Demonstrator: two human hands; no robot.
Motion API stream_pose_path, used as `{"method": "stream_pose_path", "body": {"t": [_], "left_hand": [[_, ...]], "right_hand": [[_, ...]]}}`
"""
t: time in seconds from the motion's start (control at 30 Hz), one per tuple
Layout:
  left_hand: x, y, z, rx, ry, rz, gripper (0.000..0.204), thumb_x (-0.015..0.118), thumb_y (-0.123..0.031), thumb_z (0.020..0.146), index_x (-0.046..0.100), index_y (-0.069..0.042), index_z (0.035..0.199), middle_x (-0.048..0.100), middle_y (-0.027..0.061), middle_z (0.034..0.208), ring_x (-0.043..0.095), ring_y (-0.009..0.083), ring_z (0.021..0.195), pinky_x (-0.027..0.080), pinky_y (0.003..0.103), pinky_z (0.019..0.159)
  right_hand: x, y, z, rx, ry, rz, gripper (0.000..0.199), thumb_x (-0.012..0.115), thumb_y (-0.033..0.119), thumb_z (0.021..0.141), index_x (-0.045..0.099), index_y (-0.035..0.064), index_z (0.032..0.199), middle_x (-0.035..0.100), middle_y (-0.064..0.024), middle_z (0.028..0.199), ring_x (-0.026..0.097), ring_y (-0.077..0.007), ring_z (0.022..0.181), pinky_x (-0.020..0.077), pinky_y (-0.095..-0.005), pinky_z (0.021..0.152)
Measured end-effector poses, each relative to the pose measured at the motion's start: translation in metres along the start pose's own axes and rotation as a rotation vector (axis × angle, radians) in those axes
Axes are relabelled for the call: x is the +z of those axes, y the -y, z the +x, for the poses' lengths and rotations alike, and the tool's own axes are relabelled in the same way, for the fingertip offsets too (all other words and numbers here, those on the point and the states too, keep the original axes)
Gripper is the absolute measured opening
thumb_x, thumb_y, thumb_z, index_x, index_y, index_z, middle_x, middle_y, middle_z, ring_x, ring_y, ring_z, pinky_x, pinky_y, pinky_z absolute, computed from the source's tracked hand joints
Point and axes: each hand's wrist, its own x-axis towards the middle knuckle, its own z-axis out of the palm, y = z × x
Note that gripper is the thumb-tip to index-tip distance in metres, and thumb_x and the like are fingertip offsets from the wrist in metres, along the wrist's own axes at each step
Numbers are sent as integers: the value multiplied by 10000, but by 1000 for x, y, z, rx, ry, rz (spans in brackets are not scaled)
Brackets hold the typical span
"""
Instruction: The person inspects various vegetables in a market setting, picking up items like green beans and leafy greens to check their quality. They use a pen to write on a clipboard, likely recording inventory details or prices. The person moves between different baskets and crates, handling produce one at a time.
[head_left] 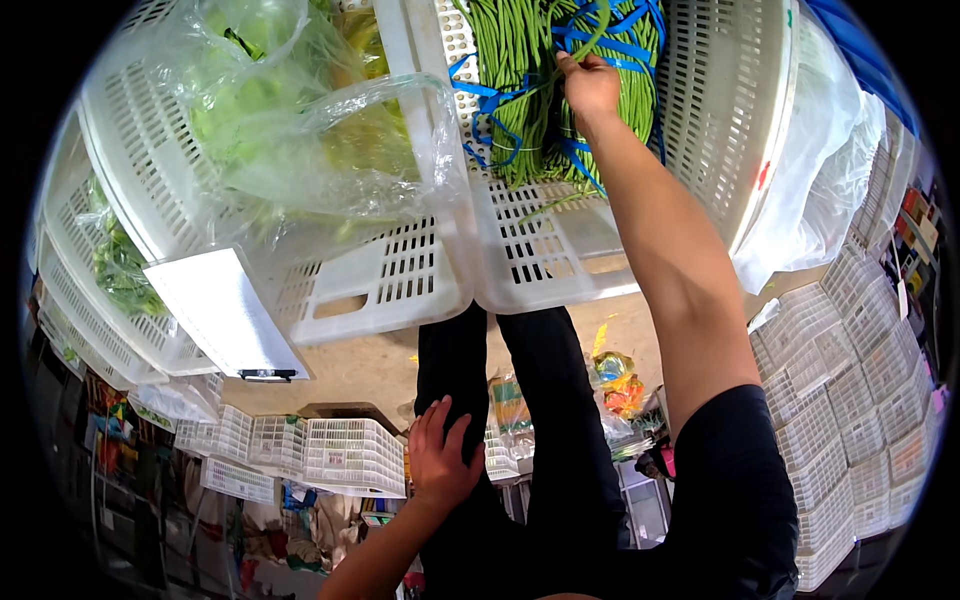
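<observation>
My right hand [592,88] reaches forward into a white plastic crate [545,285]. Its fingers are curled closed at the yardlong beans [505,110], and one loose long bean passes through the thumb side. Blue straps [600,48] tie the beans into bundles. My left hand [440,462] lies against my dark trouser leg, holding nothing, its fingers stretched and apart. The fingertips of the right hand are partly hidden among the beans.
Left of the beans, another white crate [375,310] holds leafy greens in clear plastic bags [260,130]. A clipboard with white paper [225,310] leans at its front corner. White crates [850,390] are stacked at right; smaller white baskets [350,455] stand at lower left.
</observation>
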Motion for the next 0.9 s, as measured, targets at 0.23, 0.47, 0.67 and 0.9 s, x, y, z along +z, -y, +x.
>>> {"method": "stream_pose_path", "body": {"t": [0.23, 0.47, 0.67, 0.9], "left_hand": [[4, -1, 4, 24, 15, 9, 491, 781, -145, 699, 614, -85, 1157, 482, 180, 1419, 479, 424, 1261, 408, 543, 1013], [2, -3, 6, 25, 14, 14, 458, 777, -145, 700, 630, -86, 1129, 490, 165, 1414, 492, 419, 1246, 412, 537, 1021], [4, 1, 5, 0, 31, -11, 437, 773, -142, 696, 643, -89, 1111, 510, 147, 1400, 503, 402, 1245, 412, 535, 1027], [2, 4, 6, -32, 41, -20, 421, 768, -167, 699, 652, -96, 1097, 540, 130, 1372, 529, 379, 1227, 395, 534, 1051]], "right_hand": [[-19, -2, 12, -276, 265, -295, 308, 738, 306, 883, 671, 20, 793, 617, -78, 666, 509, -198, 582, 445, -352, 597], [-9, 16, 24, -205, 267, -343, 303, 704, 315, 910, 675, 26, 997, 711, -160, 876, 664, -301, 826, 516, -381, 778], [1, -43, 17, -124, 312, -367, 520, 782, 247, 828, 548, 11, 1228, 697, -172, 1110, 651, -305, 1061, 476, -351, 971], [12, -64, -24, -72, 140, -831, 646, 758, 335, 792, 519, -39, 1261, 670, -263, 1144, 655, -404, 1047, 525, -440, 915]]}}
